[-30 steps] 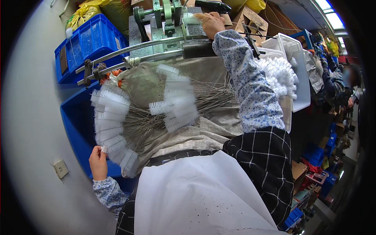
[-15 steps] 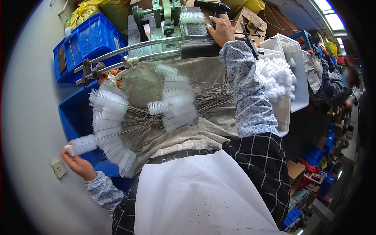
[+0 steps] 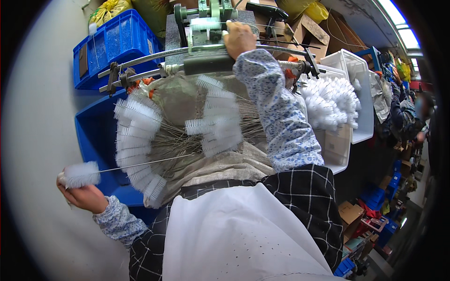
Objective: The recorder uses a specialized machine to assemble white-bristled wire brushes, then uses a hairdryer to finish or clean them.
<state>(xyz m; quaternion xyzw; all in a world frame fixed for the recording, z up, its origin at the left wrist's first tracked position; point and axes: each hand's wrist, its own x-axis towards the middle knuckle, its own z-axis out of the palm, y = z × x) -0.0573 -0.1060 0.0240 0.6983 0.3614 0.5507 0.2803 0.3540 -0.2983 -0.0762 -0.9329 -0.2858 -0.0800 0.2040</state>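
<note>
My left hand point(image 3: 86, 195), at the far left, grips a white bottle brush point(image 3: 83, 175) by its bristled head; the brush's thin wire stem points right across the pile. My right hand point(image 3: 240, 40) is closed at the bench machine point(image 3: 206, 13), around the wire of another white brush point(image 3: 205, 23); its exact grip is partly hidden. Under that hand, a dark roller point(image 3: 208, 62) sits by the metal rails point(image 3: 140, 63). On my lap side, a grey cloth point(image 3: 211, 174) bears many brushes point(image 3: 140, 136), heads fanned left, with a second stack point(image 3: 218, 122) in the middle.
White bins point(image 3: 363, 100) at the right hold a heap of brush heads point(image 3: 330, 103). A blue crate point(image 3: 117, 49) stands back left, above another blue bin point(image 3: 96, 133). A black-handled tool point(image 3: 267, 11) lies behind. Another person point(image 3: 405, 110) works far right.
My right hand has moved left along the rails, with the roller and the brush there. My left hand has drawn its brush left and away from the fanned pile. The view has shifted slightly.
</note>
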